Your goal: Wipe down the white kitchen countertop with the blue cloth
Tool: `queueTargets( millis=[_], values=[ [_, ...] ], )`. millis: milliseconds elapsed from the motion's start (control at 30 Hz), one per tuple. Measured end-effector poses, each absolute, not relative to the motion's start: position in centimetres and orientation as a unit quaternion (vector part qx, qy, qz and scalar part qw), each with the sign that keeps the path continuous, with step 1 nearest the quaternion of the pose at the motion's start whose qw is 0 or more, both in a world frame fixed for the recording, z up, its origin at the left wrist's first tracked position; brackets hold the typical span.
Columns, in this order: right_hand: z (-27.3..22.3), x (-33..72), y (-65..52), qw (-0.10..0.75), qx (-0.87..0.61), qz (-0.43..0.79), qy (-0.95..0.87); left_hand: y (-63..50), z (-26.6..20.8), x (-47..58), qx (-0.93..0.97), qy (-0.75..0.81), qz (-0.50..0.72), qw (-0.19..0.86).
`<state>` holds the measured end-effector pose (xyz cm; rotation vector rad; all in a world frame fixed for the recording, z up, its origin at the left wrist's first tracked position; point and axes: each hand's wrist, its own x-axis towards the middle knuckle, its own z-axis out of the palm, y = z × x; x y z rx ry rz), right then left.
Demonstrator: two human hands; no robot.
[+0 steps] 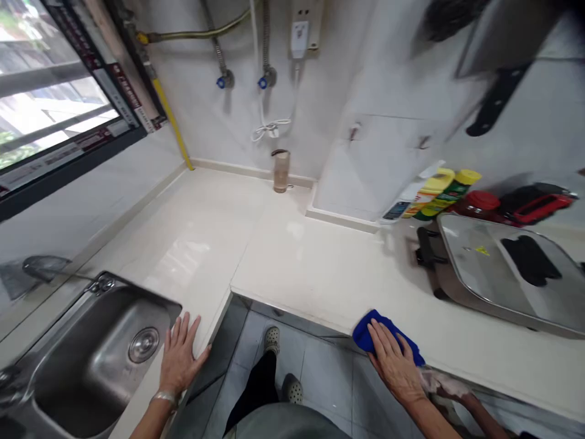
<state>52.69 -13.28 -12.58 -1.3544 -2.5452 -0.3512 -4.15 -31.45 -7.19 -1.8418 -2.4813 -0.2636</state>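
Grey top (pixel 287 424): wearer's own, bottom centre, nearest the lens.
Left hand (pixel 178 356): palm down, fingers and thumb spread, holding nothing; on tabletop (pixel 283 244) strip between sink and inner edge. Bracelet (pixel 164 397) on wrist.
Right hand (pixel 393 360): palm down over blue cloth, fingers extended, close together; cannot tell if it grips the fabric.
Blue cloth (pixel 370 326): under right hand, at tabletop's front edge, left of electric pan.
Electric pan (pixel 461 286): right end of tabletop, glass lid (pixel 484 262) on, black handle on top.
Bottles: white one (pixel 402 198), yellow one (pixel 429 189), green one with yellow cap (pixel 445 198), grouped by wall behind pan; red-lidded jar (pixel 479 204) beside them.
Pitcher (pixel 281 171): upright, back corner, near wall.
Sink (pixel 109 335): steel, left of left hand, round drain strainer (pixel 144 345).
Wall: cleaver (pixel 498 91) upper right, plug (pixel 300 39) in socket, two blue-handled valves.
Floor (pixel 326 372): grey tiles, wearer's clogs (pixel 292 389) below tabletop.
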Motion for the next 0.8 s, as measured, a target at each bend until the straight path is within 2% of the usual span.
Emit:
queueTargets(
  millis=[233,567,800],
  values=[
    [-12.3,40.8,-12.4,0.069,-0.403,-0.073,-0.909,-31.5,-6.4,-3.4,-0.577,-0.812,-0.085,-0.016],
    [-10.6,16.4,-12.1,0.206,-0.3,-0.035,-0.931,-32.2,-5.9,-3.0,-0.572,-0.812,-0.112,-0.036],
    [-10.5,11.5,-11.7,0.223,-0.302,-0.005,-0.927,-32.1,-5.8,-2.9,-0.568,-0.811,-0.129,-0.045]
  ],
)
